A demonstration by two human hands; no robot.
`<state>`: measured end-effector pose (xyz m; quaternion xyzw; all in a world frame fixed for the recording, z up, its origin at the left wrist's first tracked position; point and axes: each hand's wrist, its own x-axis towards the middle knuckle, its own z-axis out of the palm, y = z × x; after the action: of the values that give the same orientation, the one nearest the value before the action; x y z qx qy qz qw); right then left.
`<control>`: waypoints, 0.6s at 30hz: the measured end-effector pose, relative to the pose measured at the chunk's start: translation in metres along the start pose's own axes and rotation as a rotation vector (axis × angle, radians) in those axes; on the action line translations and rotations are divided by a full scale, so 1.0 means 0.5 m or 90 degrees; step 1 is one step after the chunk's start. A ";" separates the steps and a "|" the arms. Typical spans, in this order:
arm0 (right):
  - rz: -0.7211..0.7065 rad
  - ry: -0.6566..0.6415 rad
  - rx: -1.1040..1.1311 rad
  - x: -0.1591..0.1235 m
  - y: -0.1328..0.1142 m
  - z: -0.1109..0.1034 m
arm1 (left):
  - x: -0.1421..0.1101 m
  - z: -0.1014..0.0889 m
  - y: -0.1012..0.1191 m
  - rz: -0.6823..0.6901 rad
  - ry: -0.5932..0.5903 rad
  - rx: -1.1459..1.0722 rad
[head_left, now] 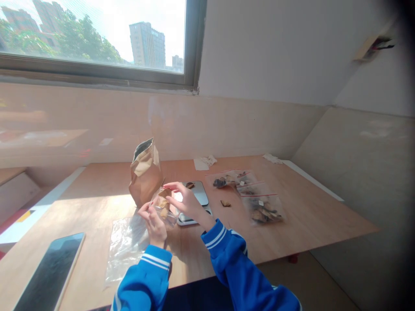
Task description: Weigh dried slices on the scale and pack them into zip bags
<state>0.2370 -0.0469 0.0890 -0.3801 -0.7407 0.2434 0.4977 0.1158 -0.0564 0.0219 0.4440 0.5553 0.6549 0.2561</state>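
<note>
My left hand (154,222) pinches the near edge of a small clear plastic bag (164,206) with brown pieces inside, held just above the wooden table (308,216). At the bag's upper right side, my right hand (186,201) curls its fingers over the top, thumb and forefinger pinching the rim. Both sleeves are blue with white stripes. A small kitchen scale (199,194) with one brown piece on its platform sits right behind my right hand.
An open brown paper bag (145,172) stands behind the hands. Several filled clear bags (256,201) lie to the right, a loose brown piece (225,203) near them. Empty clear bags (125,246) and a dark tablet (52,270) lie at the left front. Crumpled paper (207,161) lies by the wall.
</note>
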 end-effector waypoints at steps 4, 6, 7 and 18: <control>-0.017 -0.019 -0.048 0.000 -0.004 -0.007 | 0.001 -0.001 -0.009 -0.021 -0.001 0.000; -0.011 0.025 -0.053 0.003 0.007 -0.011 | 0.003 -0.001 -0.011 -0.031 0.000 0.003; -0.003 0.060 -0.061 0.005 0.019 -0.013 | 0.003 -0.001 -0.012 -0.035 0.000 0.004; 0.131 0.016 -0.327 -0.006 0.217 -0.020 | 0.007 -0.001 -0.021 -0.044 0.006 0.004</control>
<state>0.2816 0.0146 0.0110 -0.5700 -0.7295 0.0920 0.3666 0.1122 -0.0511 0.0126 0.4224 0.5737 0.6459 0.2743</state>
